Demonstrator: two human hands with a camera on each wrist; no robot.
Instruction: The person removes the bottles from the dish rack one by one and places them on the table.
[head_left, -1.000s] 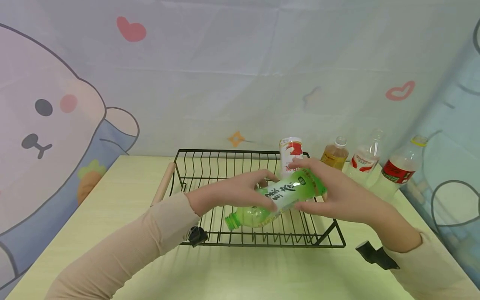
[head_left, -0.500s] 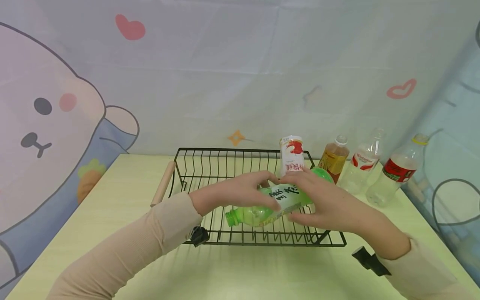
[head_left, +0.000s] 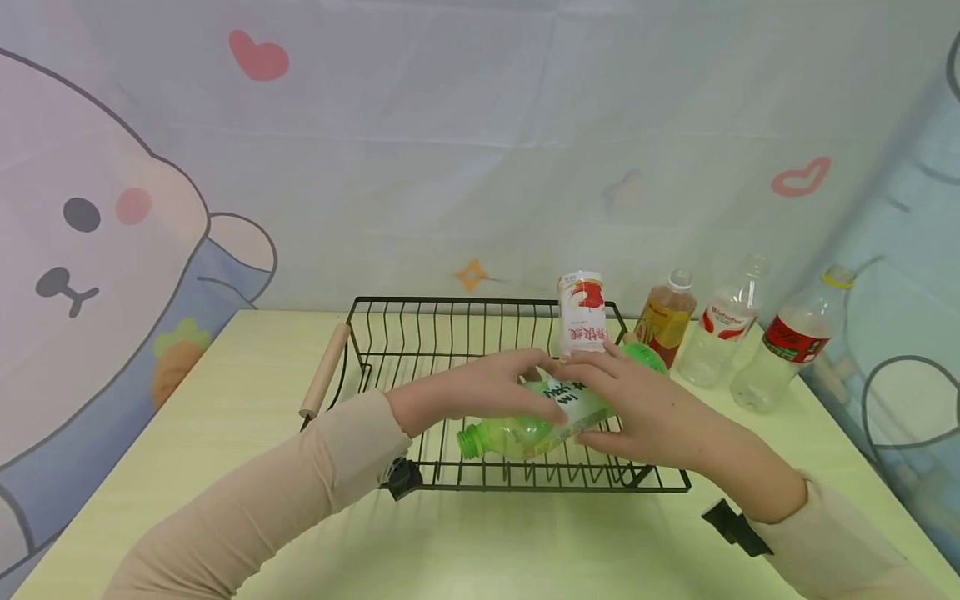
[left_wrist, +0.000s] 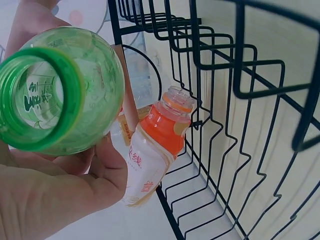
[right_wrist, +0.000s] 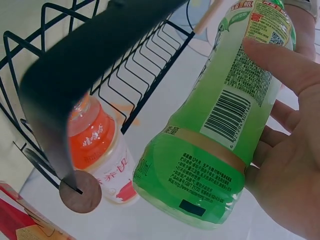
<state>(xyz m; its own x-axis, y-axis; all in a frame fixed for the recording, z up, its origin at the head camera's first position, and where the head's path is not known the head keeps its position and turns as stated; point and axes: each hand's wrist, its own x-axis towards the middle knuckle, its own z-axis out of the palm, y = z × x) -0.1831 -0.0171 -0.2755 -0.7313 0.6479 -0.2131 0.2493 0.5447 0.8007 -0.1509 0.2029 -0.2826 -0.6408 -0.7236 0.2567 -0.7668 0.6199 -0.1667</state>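
Observation:
A clear green plastic bottle (head_left: pixel 517 435) with a green and white label lies nearly level over the black wire rack (head_left: pixel 487 488), its uncapped mouth pointing left. My left hand (head_left: pixel 491 387) holds it near the shoulder; the left wrist view looks into the green mouth (left_wrist: pixel 42 100). Farther right, my right hand (head_left: pixel 660 408) grips the body, with the thumb (right_wrist: pixel 270 57) on the printed label in the right wrist view. Behind it, a white and red bottle (head_left: pixel 582 312) stands neck down in the rack's back right part. Whether the green bottle touches the wires is hidden.
Wooden handles sit at the rack's ends, the left one (head_left: pixel 326 371) plainly visible. On the table to the right stand a yellow-labelled bottle (head_left: pixel 663 321), a clear bottle with a red and white label (head_left: pixel 718 333) and a red-labelled bottle (head_left: pixel 787 342). A printed cloth (head_left: pixel 420 150) hangs behind.
My right hand has slid from the green bottle's base end leftward along its body, closer to my left hand. The base end has dropped, so the bottle lies more level.

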